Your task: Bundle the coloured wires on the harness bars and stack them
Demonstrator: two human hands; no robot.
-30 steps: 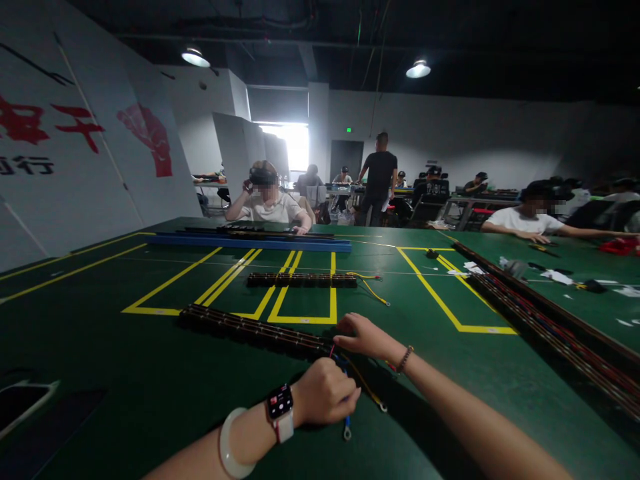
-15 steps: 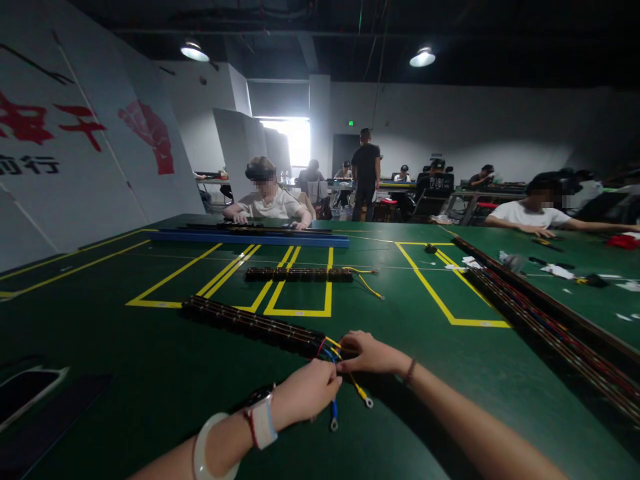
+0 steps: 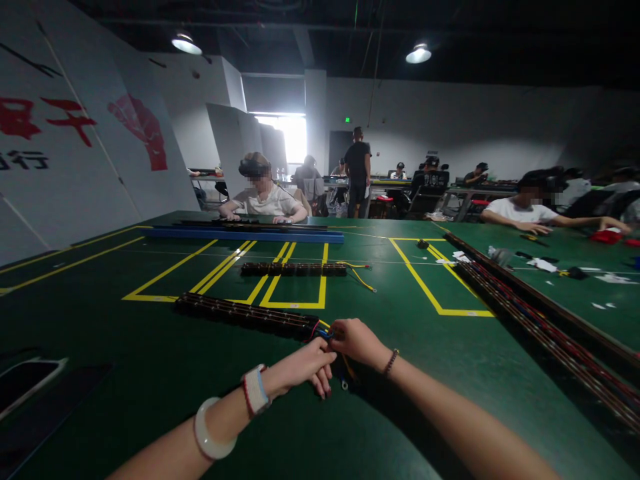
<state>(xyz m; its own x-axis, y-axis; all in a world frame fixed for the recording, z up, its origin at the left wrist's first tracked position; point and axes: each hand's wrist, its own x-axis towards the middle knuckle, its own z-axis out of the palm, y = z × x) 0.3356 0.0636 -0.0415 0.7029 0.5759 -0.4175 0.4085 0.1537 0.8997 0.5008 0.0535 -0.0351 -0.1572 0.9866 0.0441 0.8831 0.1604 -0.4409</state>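
Since half a second ago, the left grip (image 3: 303, 365) has uncurled, its fingers now drooping; I can't tell whether it holds anything. Right beside it, the right grip (image 3: 358, 341) pinches the cables (image 3: 323, 327). The long black bundle (image 3: 245, 315) lies left of both, on the table (image 3: 200, 367). Far left, the wall (image 3: 95, 207) shows 干 in red, 行 in black.

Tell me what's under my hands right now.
Yellow wires and blue wires run from the nearer black strip in under your right hand and left hand; a ring terminal shows nearer you. The stretch between is covered, so what you're touching can't be seen.
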